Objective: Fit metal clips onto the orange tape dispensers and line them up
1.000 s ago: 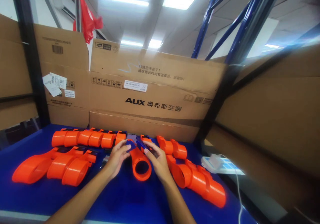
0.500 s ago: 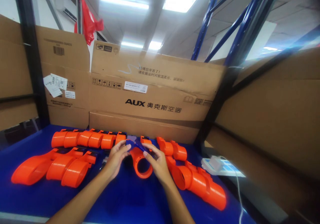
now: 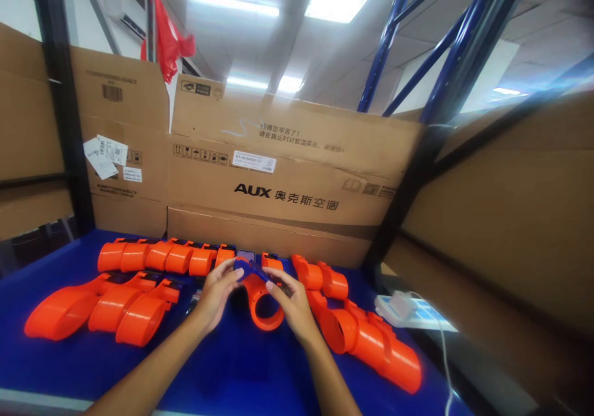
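"How does the ringed piece [image 3: 255, 295] look?"
"Orange, blue on top. Fingers of the left hand [image 3: 218, 295] and right hand [image 3: 293, 304] grip that top, above the worktop [image 3: 227, 372]."
"Others?"
"At left, six orange rings [image 3: 179, 260] behind, three in front."

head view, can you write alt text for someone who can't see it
A person's bare left hand and right hand hold a blue part at the top of an orange ring-shaped piece over a blue surface. More orange pieces lie on both sides, and a cardboard panel printed AUX stands behind.
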`<act>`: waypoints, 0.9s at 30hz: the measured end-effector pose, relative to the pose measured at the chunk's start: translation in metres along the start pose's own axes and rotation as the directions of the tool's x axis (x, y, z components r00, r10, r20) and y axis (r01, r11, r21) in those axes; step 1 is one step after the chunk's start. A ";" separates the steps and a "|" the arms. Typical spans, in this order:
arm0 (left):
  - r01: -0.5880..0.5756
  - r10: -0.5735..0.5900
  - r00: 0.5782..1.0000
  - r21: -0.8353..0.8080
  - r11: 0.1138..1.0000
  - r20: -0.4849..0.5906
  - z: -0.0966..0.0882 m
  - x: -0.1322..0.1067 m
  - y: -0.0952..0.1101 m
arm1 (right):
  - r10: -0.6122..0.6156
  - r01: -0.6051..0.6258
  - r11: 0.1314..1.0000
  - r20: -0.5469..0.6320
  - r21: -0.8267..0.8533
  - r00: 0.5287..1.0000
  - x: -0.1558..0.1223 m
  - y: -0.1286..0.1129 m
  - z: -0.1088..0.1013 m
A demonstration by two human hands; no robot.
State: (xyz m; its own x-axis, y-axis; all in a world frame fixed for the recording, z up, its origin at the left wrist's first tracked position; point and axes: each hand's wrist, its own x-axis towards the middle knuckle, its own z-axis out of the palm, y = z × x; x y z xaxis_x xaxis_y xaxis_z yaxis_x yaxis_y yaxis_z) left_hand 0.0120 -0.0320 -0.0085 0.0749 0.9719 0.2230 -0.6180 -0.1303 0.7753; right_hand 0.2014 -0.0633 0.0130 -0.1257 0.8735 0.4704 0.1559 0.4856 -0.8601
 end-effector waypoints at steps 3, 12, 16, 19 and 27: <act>-0.023 0.024 0.999 -0.020 1.000 0.027 0.001 -0.001 0.002 | -0.016 0.015 1.000 0.027 0.009 1.000 0.000 0.001 0.000; -0.121 0.123 0.992 -0.059 0.991 0.034 -0.005 0.000 -0.001 | -0.158 0.174 0.972 0.109 -0.157 0.981 -0.004 0.000 0.005; -0.238 0.235 0.971 0.088 0.967 0.049 -0.006 -0.002 -0.002 | -0.306 0.330 0.840 0.128 -0.430 0.944 -0.005 -0.002 0.005; -0.312 0.307 0.950 0.239 0.920 0.056 -0.007 -0.001 -0.004 | -0.410 0.420 0.702 0.157 -0.575 0.899 -0.005 0.001 0.003; -0.375 0.387 0.920 0.438 0.817 0.065 -0.008 0.001 -0.001 | -0.510 0.501 0.520 0.219 -0.692 0.832 -0.005 0.005 0.001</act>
State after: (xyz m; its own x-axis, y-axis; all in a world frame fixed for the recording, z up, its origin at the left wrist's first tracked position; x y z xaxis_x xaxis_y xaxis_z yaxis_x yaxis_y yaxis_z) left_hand 0.0068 -0.0294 -0.0140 -0.1195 0.8308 0.5436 -0.1899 -0.5566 0.8088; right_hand 0.2016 -0.0655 0.0056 -0.3985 0.4712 0.7869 0.6963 0.7139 -0.0748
